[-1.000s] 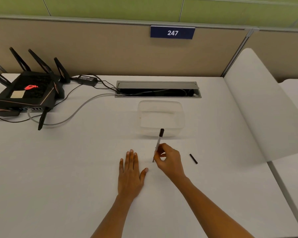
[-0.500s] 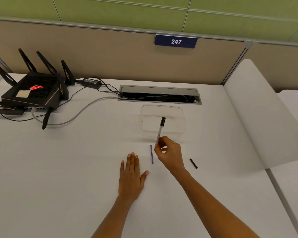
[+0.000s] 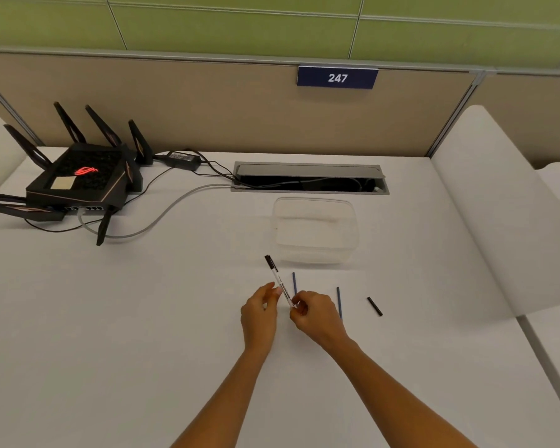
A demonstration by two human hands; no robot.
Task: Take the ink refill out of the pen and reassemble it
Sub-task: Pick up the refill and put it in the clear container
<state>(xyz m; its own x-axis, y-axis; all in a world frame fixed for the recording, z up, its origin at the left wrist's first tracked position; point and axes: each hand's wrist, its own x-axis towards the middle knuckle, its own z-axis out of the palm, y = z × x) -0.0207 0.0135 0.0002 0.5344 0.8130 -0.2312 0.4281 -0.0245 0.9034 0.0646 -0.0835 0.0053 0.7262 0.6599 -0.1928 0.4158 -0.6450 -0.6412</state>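
The pen (image 3: pixel 276 277) has a white barrel and a black end, and it slants up to the left above the table. My right hand (image 3: pixel 316 316) pinches its lower end. My left hand (image 3: pixel 260 315) is raised, with its fingertips on the middle of the barrel. A thin blue ink refill (image 3: pixel 294 282) lies on the table just behind my right hand, partly hidden by it. A second thin blue stick (image 3: pixel 339 302) lies to the right of that hand. A short black pen piece (image 3: pixel 374 306) lies farther right.
A clear plastic container (image 3: pixel 316 232) stands just behind the pen. A black router (image 3: pixel 78 181) with antennas and cables sits at the back left. An open cable slot (image 3: pixel 309 179) is set into the desk by the partition. The desk edge runs along the right.
My left hand has lifted off the table and come to the pen barrel. The pen has swung over to lean left. A second blue stick now shows beside my right hand.
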